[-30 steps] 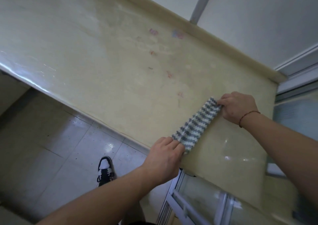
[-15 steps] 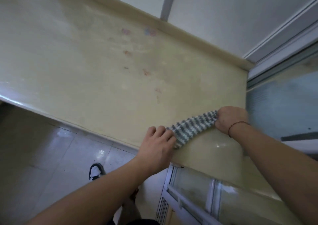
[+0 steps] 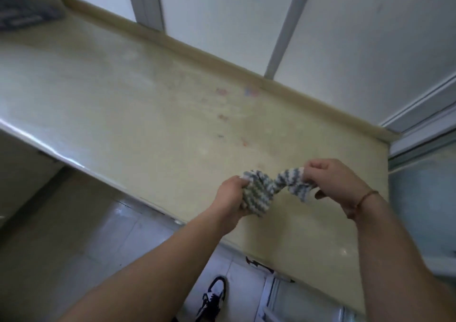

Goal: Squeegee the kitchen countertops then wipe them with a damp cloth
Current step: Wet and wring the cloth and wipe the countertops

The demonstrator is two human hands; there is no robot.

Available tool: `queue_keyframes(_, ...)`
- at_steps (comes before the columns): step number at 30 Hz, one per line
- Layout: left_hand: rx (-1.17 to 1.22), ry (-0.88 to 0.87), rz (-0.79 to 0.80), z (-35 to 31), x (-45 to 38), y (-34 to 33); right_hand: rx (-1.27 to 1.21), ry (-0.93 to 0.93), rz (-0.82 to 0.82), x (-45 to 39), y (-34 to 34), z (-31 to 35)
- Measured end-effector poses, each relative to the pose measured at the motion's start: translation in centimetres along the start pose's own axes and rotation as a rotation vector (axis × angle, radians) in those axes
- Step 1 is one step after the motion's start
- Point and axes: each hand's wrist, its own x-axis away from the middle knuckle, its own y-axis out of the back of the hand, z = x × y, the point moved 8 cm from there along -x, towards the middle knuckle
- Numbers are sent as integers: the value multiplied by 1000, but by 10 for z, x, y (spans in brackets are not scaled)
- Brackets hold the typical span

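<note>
A grey-and-white striped cloth (image 3: 259,193) is bunched up and held in the air just above the pale yellow countertop (image 3: 138,114). My left hand (image 3: 230,196) grips its lower left end, fingers curled round the folds. My right hand (image 3: 338,181) pinches the other end, which droops below my fingers. The cloth sags and twists between the two hands. Faint pink and red marks (image 3: 223,117) dot the countertop beyond the cloth. No squeegee is in view.
A raised backsplash lip (image 3: 246,72) runs along the white wall panels. A glass panel (image 3: 424,203) borders the counter's right end. A dark object (image 3: 22,13) lies at the far left. Below the front edge are floor tiles, my shoe (image 3: 212,297) and a cabinet door (image 3: 291,302).
The cloth lay stretched flat on the counter, pressed down at both ends by my hands. Now both hands have lifted it and drawn closer together, bunching it. My view has swung left.
</note>
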Motion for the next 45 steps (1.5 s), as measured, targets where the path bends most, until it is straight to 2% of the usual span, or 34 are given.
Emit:
queue_keyframes(2,154,59,32,-15,7,13,15,132,-107,2,-25,48)
queue_keyframes(5,356,73,180,-49,17,39,341,403,-188,26,-92,122)
queue_keyframes(7,443,42,274,-77,22,66,543,594,-163,45,-151,161)
queue_keyframes(9,463,-25,263,-108,23,109,622,756,-94,53,-205,189)
queue_keyframes(11,445,-111,180,-141,24,168,523,900,-76,55,-239,225)
queue_keyframes(13,443,-200,158,-178,33,226,331,1056,-163,59,-256,274)
queue_keyframes(16,487,-294,130,-230,51,317,65,1092,-242,44,-288,344)
queue_keyframes(19,490,-357,114,-278,73,403,-23,1031,-130,17,-353,414)
queue_keyframes(21,499,-383,75,-305,86,458,8,1103,-9,10,-405,463)
queue_keyframes(26,595,-366,2,-365,110,584,188,1505,190,16,-524,577)
queue_keyframes(28,625,-385,-25,-391,117,632,248,1597,295,14,-571,619)
queue_keyframes(31,555,-390,-97,-427,131,694,254,1753,443,15,-637,685)
queue_keyframes(34,464,-368,-217,-459,145,753,337,1964,504,24,-706,747)
queue_keyframes(37,365,-370,-369,-485,153,814,302,1943,498,28,-766,802)
queue_keyframes(41,380,-450,-652,-510,157,895,157,1753,471,30,-838,851)
queue_keyframes(45,190,-418,-952,-517,156,970,496,1481,367,19,-911,865)
